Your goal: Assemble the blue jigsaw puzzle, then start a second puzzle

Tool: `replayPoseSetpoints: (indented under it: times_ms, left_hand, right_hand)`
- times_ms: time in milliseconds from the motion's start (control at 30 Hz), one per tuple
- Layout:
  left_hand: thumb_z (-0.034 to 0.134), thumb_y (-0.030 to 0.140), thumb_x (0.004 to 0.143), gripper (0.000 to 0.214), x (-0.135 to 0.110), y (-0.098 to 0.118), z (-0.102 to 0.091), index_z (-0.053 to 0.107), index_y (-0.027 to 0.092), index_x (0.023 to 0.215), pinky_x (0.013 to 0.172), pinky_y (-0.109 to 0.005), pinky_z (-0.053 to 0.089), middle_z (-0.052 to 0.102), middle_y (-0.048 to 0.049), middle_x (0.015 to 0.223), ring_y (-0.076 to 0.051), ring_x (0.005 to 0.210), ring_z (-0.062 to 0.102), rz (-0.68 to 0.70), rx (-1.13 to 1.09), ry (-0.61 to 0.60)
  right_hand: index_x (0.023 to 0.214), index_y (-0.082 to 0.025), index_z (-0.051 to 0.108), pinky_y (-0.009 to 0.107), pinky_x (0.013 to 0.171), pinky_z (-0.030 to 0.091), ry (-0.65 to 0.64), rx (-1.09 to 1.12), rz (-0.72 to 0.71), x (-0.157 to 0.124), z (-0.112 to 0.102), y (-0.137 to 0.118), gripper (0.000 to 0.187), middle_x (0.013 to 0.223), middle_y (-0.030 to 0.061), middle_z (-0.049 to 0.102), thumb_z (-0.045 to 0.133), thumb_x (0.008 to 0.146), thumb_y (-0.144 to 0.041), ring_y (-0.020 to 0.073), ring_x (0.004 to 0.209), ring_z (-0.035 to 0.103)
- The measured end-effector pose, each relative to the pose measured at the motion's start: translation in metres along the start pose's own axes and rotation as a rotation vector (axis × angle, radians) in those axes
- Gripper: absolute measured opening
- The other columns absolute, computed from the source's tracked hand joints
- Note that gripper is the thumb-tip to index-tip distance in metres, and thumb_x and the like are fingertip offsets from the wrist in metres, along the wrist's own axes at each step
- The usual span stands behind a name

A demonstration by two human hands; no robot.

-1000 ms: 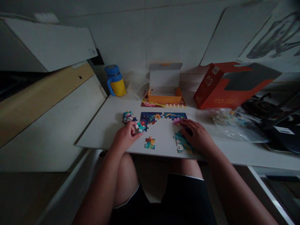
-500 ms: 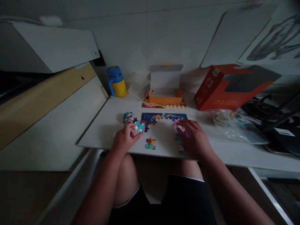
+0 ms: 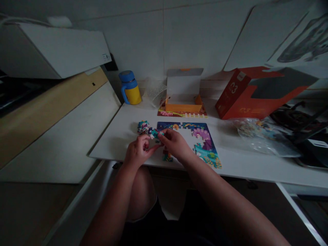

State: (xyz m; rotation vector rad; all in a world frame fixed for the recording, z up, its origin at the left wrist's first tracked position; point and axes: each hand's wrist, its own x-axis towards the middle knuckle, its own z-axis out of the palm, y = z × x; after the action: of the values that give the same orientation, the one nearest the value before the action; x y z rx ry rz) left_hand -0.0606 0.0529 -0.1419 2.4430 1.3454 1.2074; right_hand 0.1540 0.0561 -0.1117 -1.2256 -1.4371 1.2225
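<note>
Between my two hands is a teal jigsaw piece (image 3: 154, 133). My left hand (image 3: 139, 149) is closed on its left side, thumb stretched along below. From the right, my right hand (image 3: 174, 143) pinches the same piece with thumb and fingers. Behind my left hand lies a small pile of jigsaw pieces (image 3: 143, 126). A partly joined jigsaw puzzle (image 3: 205, 138) spreads along the top and right, with a purple creature and a dark blue sky. Under my right hand a loose brown and green jigsaw piece (image 3: 168, 156) is partly hidden.
An open yellow box (image 3: 183, 107) stands on a printed sheet (image 3: 164, 113) at the back. Left of it are a crumpled clear wrapper (image 3: 155, 94) and a blue and yellow bottle (image 3: 131, 89). At right stand an orange box (image 3: 246, 95) and a plastic bag of pieces (image 3: 258, 135).
My right hand has left the right side of the puzzle and moved left to meet the piece in my left hand. The lower right corner of the puzzle now shows.
</note>
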Motion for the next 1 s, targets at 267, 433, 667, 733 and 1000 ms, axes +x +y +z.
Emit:
replayPoseSetpoints:
  times_ms: [267,433,667,733,1000]
  left_hand:
    - [0.075,0.048,0.099,0.025,0.017,0.006,-0.004,0.070,0.024,0.104,0.076,-0.034,0.053,0.076,-0.0056,0.093,-0.021,0.079,0.071,0.125,-0.012,-0.212]
    - [0.075,0.046,0.099,0.024,0.019,0.005,-0.003,0.072,0.023,0.101,0.073,-0.034,0.053,0.074,-0.0060,0.091,-0.021,0.078,0.070,0.138,-0.042,-0.274]
    - [0.070,0.038,0.103,0.016,0.021,0.008,-0.002,0.075,0.023,0.100,0.078,-0.036,0.053,0.075,-0.0066,0.090,-0.022,0.081,0.070,0.153,-0.039,-0.318]
    - [0.066,0.032,0.104,0.014,0.021,0.008,-0.002,0.075,0.023,0.097,0.080,-0.037,0.053,0.076,-0.0074,0.093,-0.024,0.086,0.071,0.163,-0.040,-0.324]
    - [0.063,0.027,0.104,0.015,0.019,0.005,0.000,0.075,0.023,0.095,0.081,-0.039,0.054,0.077,-0.0084,0.094,-0.025,0.088,0.071,0.167,-0.039,-0.322]
  right_hand:
    - [0.120,-0.024,0.068,0.031,0.061,0.054,0.066,-0.293,0.066,-0.012,-0.092,0.004,0.031,0.087,0.0032,0.078,0.072,0.094,-0.041,0.0193,0.065,0.074]
    - [0.105,-0.023,0.068,0.029,0.061,0.052,0.004,-0.356,0.029,-0.031,-0.108,0.017,0.024,0.087,0.0046,0.079,0.077,0.088,-0.037,0.0196,0.072,0.072]
    - [0.104,-0.022,0.074,0.029,0.071,0.053,-0.072,-0.360,-0.031,-0.032,-0.079,0.011,0.013,0.092,0.0034,0.080,0.071,0.093,-0.029,0.0184,0.080,0.072]
    - [0.103,-0.023,0.075,0.030,0.075,0.053,-0.085,-0.385,-0.068,-0.030,-0.070,0.003,0.012,0.094,0.0033,0.081,0.070,0.093,-0.027,0.0186,0.083,0.072]
    - [0.111,-0.025,0.078,0.033,0.078,0.053,0.003,-0.537,-0.140,-0.016,-0.072,0.000,0.017,0.102,0.0039,0.083,0.068,0.098,-0.026,0.0211,0.087,0.073]
